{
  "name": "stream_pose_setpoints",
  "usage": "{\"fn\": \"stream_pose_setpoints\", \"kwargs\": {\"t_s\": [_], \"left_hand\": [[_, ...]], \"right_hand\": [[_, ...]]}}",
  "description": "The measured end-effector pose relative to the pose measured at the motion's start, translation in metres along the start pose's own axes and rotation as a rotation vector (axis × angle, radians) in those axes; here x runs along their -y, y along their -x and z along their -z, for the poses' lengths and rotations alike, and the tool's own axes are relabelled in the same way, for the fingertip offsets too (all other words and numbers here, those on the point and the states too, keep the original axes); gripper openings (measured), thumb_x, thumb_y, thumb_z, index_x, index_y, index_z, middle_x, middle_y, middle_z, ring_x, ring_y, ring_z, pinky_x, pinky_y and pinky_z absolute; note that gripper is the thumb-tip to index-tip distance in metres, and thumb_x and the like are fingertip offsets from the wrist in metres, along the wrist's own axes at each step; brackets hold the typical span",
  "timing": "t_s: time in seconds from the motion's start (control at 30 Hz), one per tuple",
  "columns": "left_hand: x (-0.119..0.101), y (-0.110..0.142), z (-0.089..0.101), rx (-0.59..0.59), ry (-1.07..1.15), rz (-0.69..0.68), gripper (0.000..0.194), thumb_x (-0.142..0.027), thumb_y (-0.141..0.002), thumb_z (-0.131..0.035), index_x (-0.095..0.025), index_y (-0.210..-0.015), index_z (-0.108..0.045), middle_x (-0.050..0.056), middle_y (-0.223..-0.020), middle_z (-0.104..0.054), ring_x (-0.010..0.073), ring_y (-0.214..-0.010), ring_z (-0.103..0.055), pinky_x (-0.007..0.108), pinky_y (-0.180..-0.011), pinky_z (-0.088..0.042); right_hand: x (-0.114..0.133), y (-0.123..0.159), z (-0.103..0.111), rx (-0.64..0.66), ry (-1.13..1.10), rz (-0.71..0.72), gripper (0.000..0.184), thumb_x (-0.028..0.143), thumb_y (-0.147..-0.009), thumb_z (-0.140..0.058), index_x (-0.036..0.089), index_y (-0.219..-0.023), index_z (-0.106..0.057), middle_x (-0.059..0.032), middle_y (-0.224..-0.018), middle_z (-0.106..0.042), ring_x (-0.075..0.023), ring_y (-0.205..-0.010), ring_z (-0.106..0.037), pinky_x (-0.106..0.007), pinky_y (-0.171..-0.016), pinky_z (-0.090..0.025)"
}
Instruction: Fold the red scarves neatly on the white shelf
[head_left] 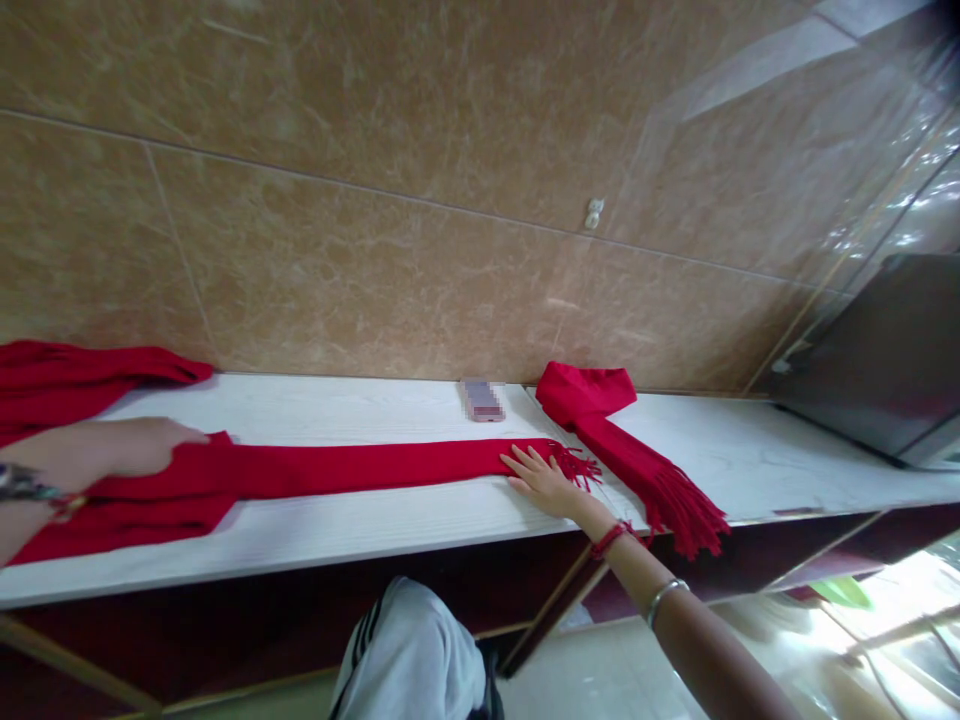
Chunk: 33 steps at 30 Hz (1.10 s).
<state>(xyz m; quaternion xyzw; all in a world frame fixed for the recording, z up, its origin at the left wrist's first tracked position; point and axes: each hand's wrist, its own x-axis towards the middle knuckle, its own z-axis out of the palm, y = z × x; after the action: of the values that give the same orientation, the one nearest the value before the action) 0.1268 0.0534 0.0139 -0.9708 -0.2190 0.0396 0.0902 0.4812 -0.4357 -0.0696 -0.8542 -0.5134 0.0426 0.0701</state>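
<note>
Right hand (544,482) is lying flat, fingers spread wide, on the scarf (360,470) near its fringe (583,468); left hand (142,447) is curling over bunched cloth (150,515), its grip hidden. Stretching along the counter (322,525), the scarf is looking light, soft, limp, probably best held by its edges.

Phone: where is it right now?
In the head view, the phone lies mid-picture on the white counter, between the tiled wall and the flat red scarf, left of the bent red scarf.

A brown marbled tile wall (375,275) rises beyond the white tabletop (345,408); near right, light (799,635) glares on pale floor (600,665).
</note>
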Motion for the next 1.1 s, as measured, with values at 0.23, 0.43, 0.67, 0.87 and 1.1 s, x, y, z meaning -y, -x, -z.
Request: {"fn": "stream_pose_setpoints", "kwargs": {"t_s": [0.23, 0.43, 0.67, 0.87, 1.1], "left_hand": [[-0.207, -0.054, 0.017, -0.163, 0.087, -0.405, 0.046, -0.035, -0.091, -0.03, -0.021, -0.134, -0.039, 0.005, -0.142, -0.033, 0.0193, -0.13, -0.029, 0.032, -0.104, -0.024], [-0.262, -0.063, -0.029, -0.155, 0.193, -0.518, 0.044, -0.04, -0.094, -0.026, -0.031, -0.137, -0.03, 0.005, -0.146, -0.024, 0.0236, -0.133, -0.021, 0.043, -0.104, -0.021], [-0.246, -0.062, -0.032, -0.141, 0.222, -0.539, 0.044, -0.039, -0.095, -0.025, -0.033, -0.138, -0.027, 0.003, -0.147, -0.022, 0.0233, -0.134, -0.019, 0.044, -0.104, -0.019], [-0.25, -0.062, -0.033, -0.15, 0.215, -0.559, 0.043, -0.039, -0.095, -0.024, -0.035, -0.138, -0.027, 0.002, -0.147, -0.021, 0.0238, -0.134, -0.017, 0.045, -0.105, -0.018], [-0.251, -0.058, -0.026, -0.12, 0.22, -0.541, 0.042, -0.034, -0.094, -0.028, -0.036, -0.136, -0.031, -0.001, -0.146, -0.023, 0.024, -0.135, -0.013, 0.05, -0.105, -0.013]], "right_hand": [[-0.023, 0.003, -0.005, -0.015, 0.111, -0.061, 0.048, 0.047, -0.093, -0.018, 0.034, -0.139, -0.025, -0.004, -0.148, -0.02, -0.0321, -0.134, -0.014, -0.065, -0.097, -0.021], [-0.075, 0.009, 0.012, -0.074, 0.401, 0.153, 0.05, 0.01, -0.086, -0.034, 0.021, -0.134, -0.037, -0.0091, -0.137, -0.042, -0.0214, -0.125, -0.039, -0.041, -0.098, -0.039], [-0.095, 0.01, 0.03, -0.244, 0.612, 0.326, 0.039, 0.001, -0.082, -0.04, 0.012, -0.116, -0.056, -0.0133, -0.116, -0.06, -0.0219, -0.105, -0.057, -0.037, -0.09, -0.045], [-0.095, 0.011, 0.037, -0.372, 0.639, 0.34, 0.039, 0.004, -0.084, -0.041, 0.013, -0.12, -0.054, -0.0137, -0.125, -0.053, -0.0242, -0.118, -0.046, -0.043, -0.098, -0.037], [-0.106, 0.014, 0.043, -0.105, 0.407, 0.299, 0.048, -0.003, -0.072, -0.043, 0.017, -0.111, -0.061, -0.0094, -0.119, -0.059, -0.0201, -0.118, -0.047, -0.039, -0.102, -0.035]]}}
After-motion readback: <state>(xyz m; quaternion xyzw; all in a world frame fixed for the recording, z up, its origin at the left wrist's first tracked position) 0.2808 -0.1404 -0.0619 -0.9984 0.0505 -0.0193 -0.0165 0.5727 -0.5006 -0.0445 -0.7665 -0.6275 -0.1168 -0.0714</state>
